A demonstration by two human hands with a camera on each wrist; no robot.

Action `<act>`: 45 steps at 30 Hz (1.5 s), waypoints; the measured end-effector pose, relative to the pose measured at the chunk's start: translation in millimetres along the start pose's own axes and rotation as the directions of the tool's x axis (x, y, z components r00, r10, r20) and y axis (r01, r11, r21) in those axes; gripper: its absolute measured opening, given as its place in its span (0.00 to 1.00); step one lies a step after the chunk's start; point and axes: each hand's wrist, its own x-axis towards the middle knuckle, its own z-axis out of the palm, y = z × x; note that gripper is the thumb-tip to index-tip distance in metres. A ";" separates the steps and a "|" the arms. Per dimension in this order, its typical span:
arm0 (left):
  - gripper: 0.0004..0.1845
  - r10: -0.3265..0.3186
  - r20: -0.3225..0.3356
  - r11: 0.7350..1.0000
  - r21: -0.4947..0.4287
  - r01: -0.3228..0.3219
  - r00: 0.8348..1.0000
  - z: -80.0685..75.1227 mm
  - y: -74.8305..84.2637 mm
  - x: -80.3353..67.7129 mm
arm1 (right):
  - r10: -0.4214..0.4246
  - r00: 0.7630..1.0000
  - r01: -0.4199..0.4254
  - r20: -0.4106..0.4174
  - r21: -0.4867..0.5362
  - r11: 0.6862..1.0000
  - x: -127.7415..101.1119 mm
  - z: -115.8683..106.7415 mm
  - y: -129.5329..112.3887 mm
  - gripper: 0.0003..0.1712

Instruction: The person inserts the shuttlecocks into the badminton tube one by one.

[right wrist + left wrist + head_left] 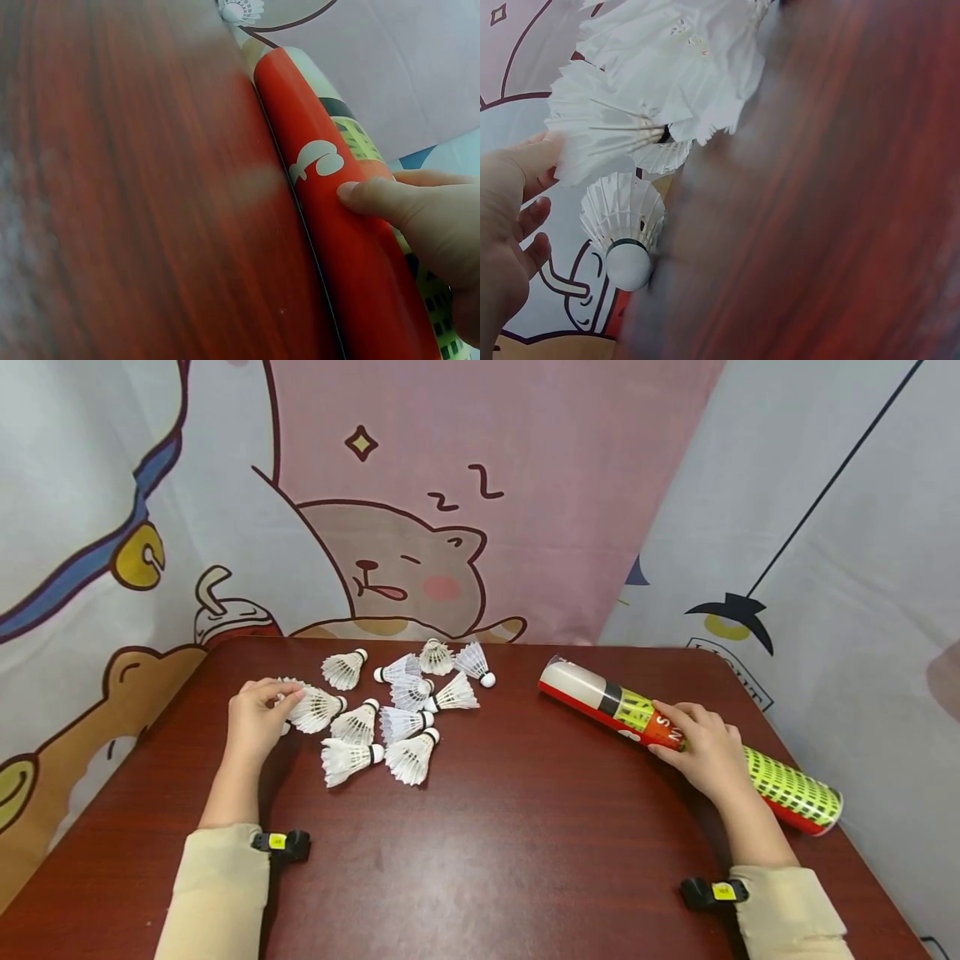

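My left hand [258,718] is at the left of the table, its thumb and forefinger pinching the feather rim of a white shuttlecock [317,708]. In the left wrist view that pinched shuttlecock [604,124] overlaps other feathered ones, and a separate shuttlecock [626,232] with a round white cork lies close by. My right hand [705,747] grips a red and yellow-green shuttlecock tube [791,785] around its middle. The tube lies slantwise at the right; the right wrist view shows the thumb across its red side [315,142], the other fingers mostly hidden behind it.
Several more shuttlecocks [408,756] lie scattered at the table's back left and centre. The dark red-brown table [480,860] ends at a printed cloth [570,502] behind. Black cameras are strapped at both sleeves.
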 end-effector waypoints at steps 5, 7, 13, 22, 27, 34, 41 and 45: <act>0.03 0.014 -0.027 0.999 -0.048 -0.015 1.000 0.0 7.7 2.0 | -0.044 0.999 0.044 -0.020 0.003 0.999 -0.9 1.1 -4.0 0.43; 0.03 0.013 -0.033 0.998 -0.069 -0.016 0.999 0.8 12.0 3.2 | -0.062 0.998 0.062 -0.033 0.009 0.998 -0.7 1.3 -6.0 0.44; 0.03 0.015 -0.025 0.993 -0.120 -0.018 1.000 4.7 24.3 6.3 | -0.088 0.995 0.089 -0.055 0.021 0.996 -0.3 1.3 -10.1 0.43; 0.02 0.035 -0.027 0.986 -0.161 -0.039 0.999 7.6 42.8 9.1 | -0.135 0.988 0.140 -0.078 0.063 0.988 0.5 -1.5 -16.2 0.43; 0.02 0.040 -0.024 0.982 -0.182 -0.044 0.999 10.2 54.6 9.9 | -0.171 0.980 0.180 -0.105 0.081 0.980 0.3 -2.9 -17.6 0.43; 0.02 0.093 -0.014 0.968 -0.232 -0.094 0.996 16.4 71.2 10.3 | -0.219 0.964 0.237 -0.153 0.110 0.965 0.7 -4.1 -20.0 0.45; 0.02 0.088 0.009 0.959 -0.270 -0.083 0.996 24.5 88.5 7.8 | -0.250 0.953 0.273 -0.169 0.130 0.953 0.6 -3.6 -21.5 0.44; 0.02 0.086 0.039 0.943 -0.324 -0.069 0.995 31.0 99.5 6.2 | -0.264 0.949 0.290 -0.174 0.141 0.947 0.6 -4.1 -21.3 0.43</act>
